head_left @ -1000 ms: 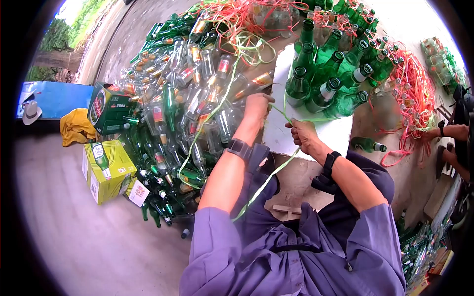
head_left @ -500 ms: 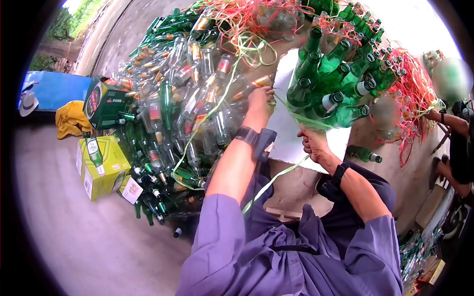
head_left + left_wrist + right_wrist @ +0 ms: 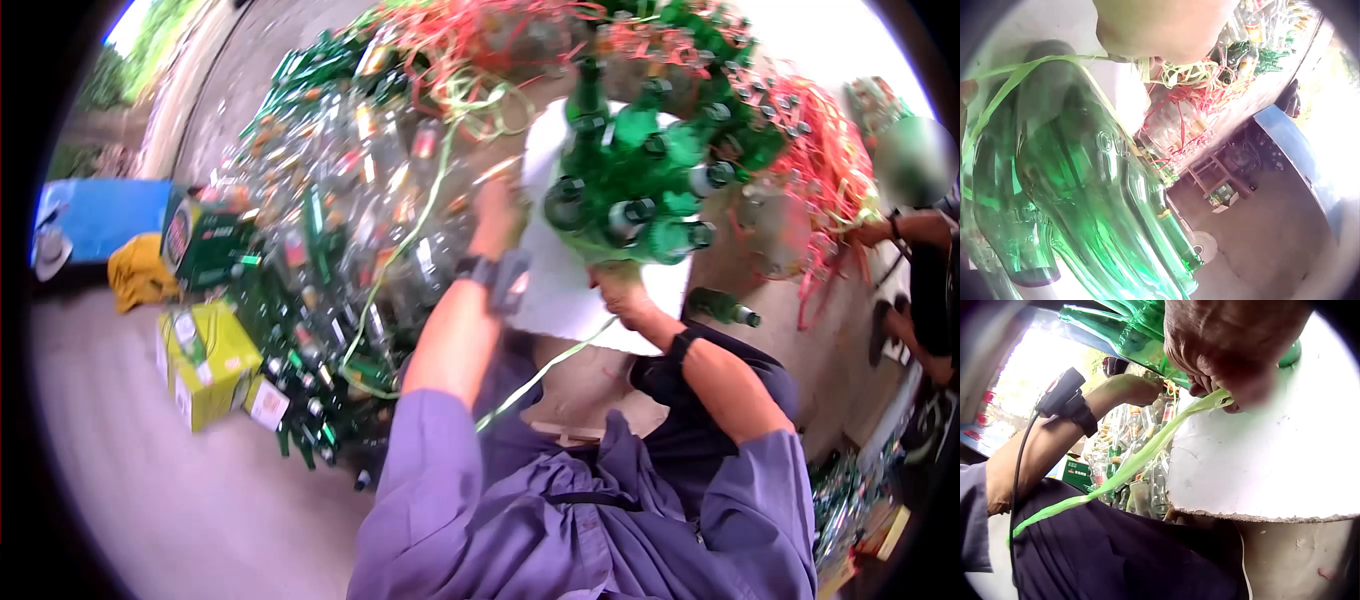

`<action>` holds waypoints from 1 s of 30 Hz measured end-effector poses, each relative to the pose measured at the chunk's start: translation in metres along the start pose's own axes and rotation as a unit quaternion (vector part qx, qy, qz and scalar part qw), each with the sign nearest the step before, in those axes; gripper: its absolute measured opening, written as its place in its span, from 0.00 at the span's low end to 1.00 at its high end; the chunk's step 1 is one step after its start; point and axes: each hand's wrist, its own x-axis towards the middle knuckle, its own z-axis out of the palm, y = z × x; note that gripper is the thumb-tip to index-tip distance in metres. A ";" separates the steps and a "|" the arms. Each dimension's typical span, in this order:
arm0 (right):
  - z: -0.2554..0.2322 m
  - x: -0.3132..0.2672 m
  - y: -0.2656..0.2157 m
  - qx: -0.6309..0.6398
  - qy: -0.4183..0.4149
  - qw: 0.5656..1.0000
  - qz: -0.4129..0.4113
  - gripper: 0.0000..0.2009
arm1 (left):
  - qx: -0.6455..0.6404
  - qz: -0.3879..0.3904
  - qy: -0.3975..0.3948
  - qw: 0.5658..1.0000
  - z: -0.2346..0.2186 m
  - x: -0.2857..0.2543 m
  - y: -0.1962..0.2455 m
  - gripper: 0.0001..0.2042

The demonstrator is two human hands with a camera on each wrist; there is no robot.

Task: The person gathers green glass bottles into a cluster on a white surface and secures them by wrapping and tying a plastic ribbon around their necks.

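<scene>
Sitting over a white slab (image 3: 560,290), a person in a purple shirt works on a cluster of green glass bottles (image 3: 640,180) bound together with pale green plastic strap (image 3: 1141,456). The bundle is tipped, necks toward the camera, its lower edge over the slab. The right hand (image 3: 1229,350) is curled, pinching the strap between fingers and thumb just beside the bottle bases, and the strap trails down across the lap. The left hand (image 3: 497,205) reaches to the bundle's left side; motion blur hides its fingers, so its grip cannot be told. In the left wrist view the strap wraps around the green bottles (image 3: 1085,187). Left of the slab lies a large heap of clear and green bottles (image 3: 330,220). A yellow carton (image 3: 205,365) and a green carton (image 3: 200,240) stand on the concrete ground (image 3: 150,500). Red strap tangles (image 3: 820,170) lie on the right.
</scene>
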 end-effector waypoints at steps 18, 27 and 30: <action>0.011 -0.034 -0.027 -0.310 0.064 0.905 -0.284 0.08 | -0.067 0.060 -0.051 0.995 -0.065 -0.001 0.106 0.16; 0.016 -0.018 -0.043 -0.246 -0.050 0.841 -0.479 0.06 | -0.232 -0.062 -0.104 0.965 -0.059 -0.002 0.095 0.13; 0.021 -0.014 -0.049 -0.197 -0.080 0.886 -0.412 0.09 | -0.475 -0.304 -0.062 0.823 -0.043 0.006 0.105 0.03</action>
